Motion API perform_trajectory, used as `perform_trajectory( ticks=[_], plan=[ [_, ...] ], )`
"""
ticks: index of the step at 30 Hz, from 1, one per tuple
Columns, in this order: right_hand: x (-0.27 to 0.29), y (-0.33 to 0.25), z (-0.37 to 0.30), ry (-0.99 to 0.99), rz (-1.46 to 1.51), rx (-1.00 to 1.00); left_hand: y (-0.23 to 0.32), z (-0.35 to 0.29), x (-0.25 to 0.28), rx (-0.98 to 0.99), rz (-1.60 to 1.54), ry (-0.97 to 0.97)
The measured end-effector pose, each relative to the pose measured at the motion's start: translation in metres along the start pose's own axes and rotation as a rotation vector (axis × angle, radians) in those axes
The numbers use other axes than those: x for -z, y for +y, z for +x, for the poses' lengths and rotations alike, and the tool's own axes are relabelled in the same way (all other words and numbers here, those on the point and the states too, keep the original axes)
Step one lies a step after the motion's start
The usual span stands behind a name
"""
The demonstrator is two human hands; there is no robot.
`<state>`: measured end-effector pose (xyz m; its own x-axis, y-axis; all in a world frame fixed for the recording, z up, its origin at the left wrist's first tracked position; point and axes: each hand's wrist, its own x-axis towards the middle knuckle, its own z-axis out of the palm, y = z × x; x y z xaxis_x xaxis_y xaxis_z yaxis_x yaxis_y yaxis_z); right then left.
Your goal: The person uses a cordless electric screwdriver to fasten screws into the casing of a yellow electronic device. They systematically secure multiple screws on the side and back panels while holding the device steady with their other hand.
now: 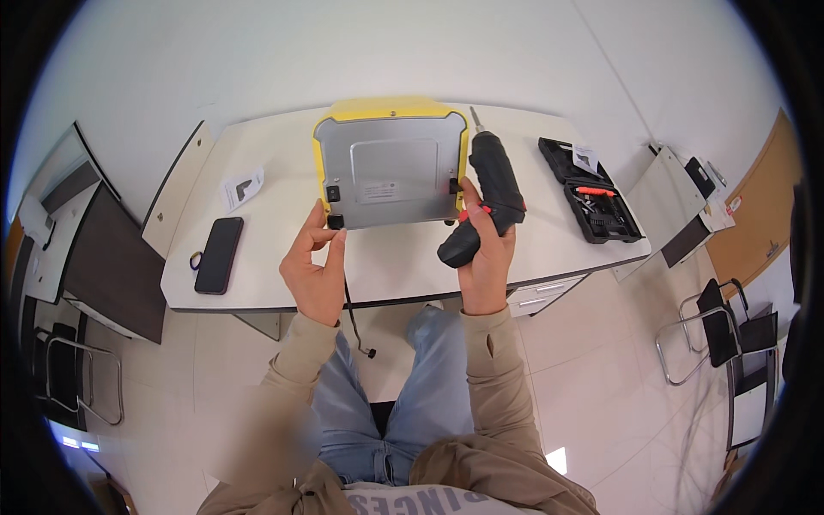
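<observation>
A boxy device with a yellow shell and a grey metal base plate (395,163) is tilted up on the desk, its underside toward me. Black feet sit near the plate's lower corners. My left hand (316,266) pinches the device's lower left corner by a black foot. A black cord (350,313) with a plug hangs below, over the desk edge. In my right hand (487,257) is a black cordless screwdriver (498,176) with red accents, held by its handle. Its bit points up and away, beside the device's right edge. My right fingertips are near that lower right corner.
On the white desk (266,279), a black phone (219,255), a small ring-shaped roll (196,259) and a paper leaflet (245,189) lie at left. An open black tool case (592,193) with bits and an orange-handled tool stands at right. Chairs (717,322) stand beyond.
</observation>
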<state>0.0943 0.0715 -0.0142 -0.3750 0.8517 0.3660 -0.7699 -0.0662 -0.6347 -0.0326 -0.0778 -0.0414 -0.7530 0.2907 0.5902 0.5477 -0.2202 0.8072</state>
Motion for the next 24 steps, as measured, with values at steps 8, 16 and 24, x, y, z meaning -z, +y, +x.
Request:
perform_trajectory(
  ticks=[8, 16, 24],
  plan=[
    [-0.002, 0.003, 0.004, 0.033, -0.106, 0.047, -0.006, -0.012, 0.002, -0.060, 0.129, -0.039],
    [0.017, 0.021, -0.009, 0.104, -0.275, 0.120, -0.009, -0.034, -0.003, -0.038, 0.097, -0.050],
    [0.017, 0.029, -0.012, 0.141, -0.340, 0.187, -0.016, -0.040, -0.004, -0.044, 0.066, -0.040]
  ],
)
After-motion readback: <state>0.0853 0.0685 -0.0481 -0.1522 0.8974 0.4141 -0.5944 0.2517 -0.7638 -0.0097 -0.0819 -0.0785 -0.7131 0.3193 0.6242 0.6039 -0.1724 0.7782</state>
